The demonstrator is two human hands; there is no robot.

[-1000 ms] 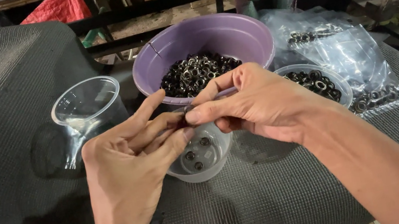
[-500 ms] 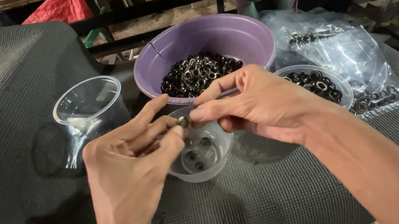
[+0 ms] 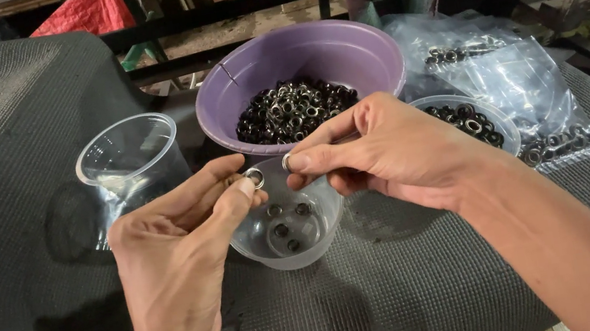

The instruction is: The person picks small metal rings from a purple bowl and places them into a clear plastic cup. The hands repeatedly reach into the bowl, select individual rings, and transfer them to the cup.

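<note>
Two hands meet over a small clear cup (image 3: 286,231) on the grey worktop (image 3: 3,160). Leftmost stands an empty cup (image 3: 129,166). The left hand (image 3: 173,251) pinches a small metal ring (image 3: 255,177) at its fingertips; the right hand (image 3: 390,153) pinches another ring (image 3: 286,162) just beside it. Such rings look light, stiff and slick, so gripping by the rim seems surest. A few rings lie in the small cup below. Behind sits a purple bowl (image 3: 308,54) of rings, then a tub (image 3: 477,121) and bags (image 3: 503,64). The right palm hides the tub's near edge, and whether the two rings differ is hard to make out.
</note>
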